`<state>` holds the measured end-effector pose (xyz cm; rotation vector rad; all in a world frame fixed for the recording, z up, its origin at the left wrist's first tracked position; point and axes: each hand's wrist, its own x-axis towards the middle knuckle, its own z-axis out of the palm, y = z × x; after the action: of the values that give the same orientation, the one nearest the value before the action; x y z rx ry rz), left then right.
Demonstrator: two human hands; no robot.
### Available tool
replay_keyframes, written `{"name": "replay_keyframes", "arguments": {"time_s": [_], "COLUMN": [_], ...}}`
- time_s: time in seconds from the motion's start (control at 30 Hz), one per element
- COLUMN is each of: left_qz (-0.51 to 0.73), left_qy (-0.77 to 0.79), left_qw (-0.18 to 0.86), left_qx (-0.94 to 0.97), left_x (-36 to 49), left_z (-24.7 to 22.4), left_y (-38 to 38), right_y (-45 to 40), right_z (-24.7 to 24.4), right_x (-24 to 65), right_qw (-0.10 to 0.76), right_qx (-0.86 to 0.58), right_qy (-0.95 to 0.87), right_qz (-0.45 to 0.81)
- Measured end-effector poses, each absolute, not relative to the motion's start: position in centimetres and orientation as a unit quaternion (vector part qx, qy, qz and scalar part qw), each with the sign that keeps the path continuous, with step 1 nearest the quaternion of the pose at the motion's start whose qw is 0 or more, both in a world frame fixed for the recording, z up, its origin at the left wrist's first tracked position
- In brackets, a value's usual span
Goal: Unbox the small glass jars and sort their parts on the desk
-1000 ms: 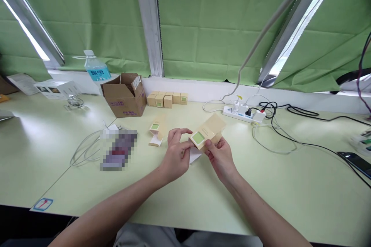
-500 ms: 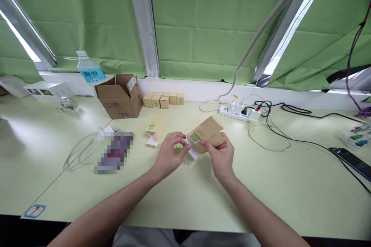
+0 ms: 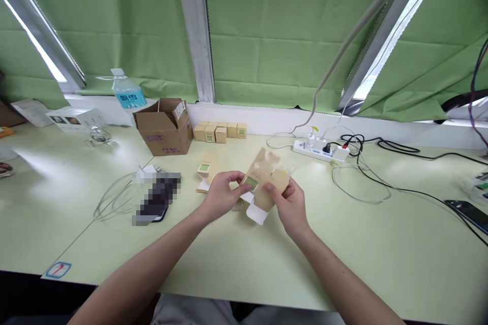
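An unfolded kraft carton [image 3: 263, 175] with a green label and white inner flaps is held above the table. My left hand [image 3: 224, 195] pinches its left edge near the label. My right hand [image 3: 292, 205] grips its right side, thumb in front. Left of my hands lies another folded carton piece [image 3: 204, 168] with a green label. A small object beneath the held carton is partly hidden and cannot be made out. Several small closed kraft boxes [image 3: 220, 134] stand in a row by the wall.
A brown cardboard box [image 3: 165, 129] stands open at the back left beside a water bottle [image 3: 127, 92]. A blurred phone [image 3: 160, 195] and white cable lie left. At the right are a power strip [image 3: 320, 150], cables and a phone [image 3: 467, 213].
The carton has turned and opened flatter, with a white flap now hanging down. My left fingers have moved onto its left edge. The view has shifted slightly left.
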<state>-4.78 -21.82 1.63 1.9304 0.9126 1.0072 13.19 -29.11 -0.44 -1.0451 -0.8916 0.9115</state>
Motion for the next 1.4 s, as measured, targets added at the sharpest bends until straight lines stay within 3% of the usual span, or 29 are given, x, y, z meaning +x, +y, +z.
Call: {"name": "replay_keyframes", "arguments": {"time_s": [0.13,0.2,0.53,0.87,1.17,1.4], "left_qz": [0.452,0.469,0.293,0.150,0.181,0.294], "left_qy": [0.409,0.461,0.659,0.700,0.714,0.662], "left_qw": [0.437,0.411,0.225,0.135,0.086,0.011], "left_qx": [0.662,0.631,0.656,0.685,0.670,0.690], "left_x": [-7.2,-9.0,-14.2,-14.8,-14.9,-14.2], "left_z": [1.5,1.4,-0.8,-0.9,1.3,1.4], "left_y": [-17.6,-15.2,-10.4,-10.4,-12.0,-12.9], "right_y": [-28.8,-28.9,-29.2,-29.0,-29.1,-28.7], "right_z": [-0.4,-0.5,-1.2,-1.7,-1.7,-2.2], "right_x": [14.4,14.9,15.1,15.2,15.4,16.1], "right_qw": [0.668,0.669,0.622,0.580,0.554,0.541], "right_qx": [-0.444,-0.450,-0.491,-0.511,-0.538,-0.567], "right_qy": [-0.385,-0.380,-0.423,-0.474,-0.504,-0.523], "right_qz": [0.456,0.454,0.440,0.423,0.387,0.334]}}
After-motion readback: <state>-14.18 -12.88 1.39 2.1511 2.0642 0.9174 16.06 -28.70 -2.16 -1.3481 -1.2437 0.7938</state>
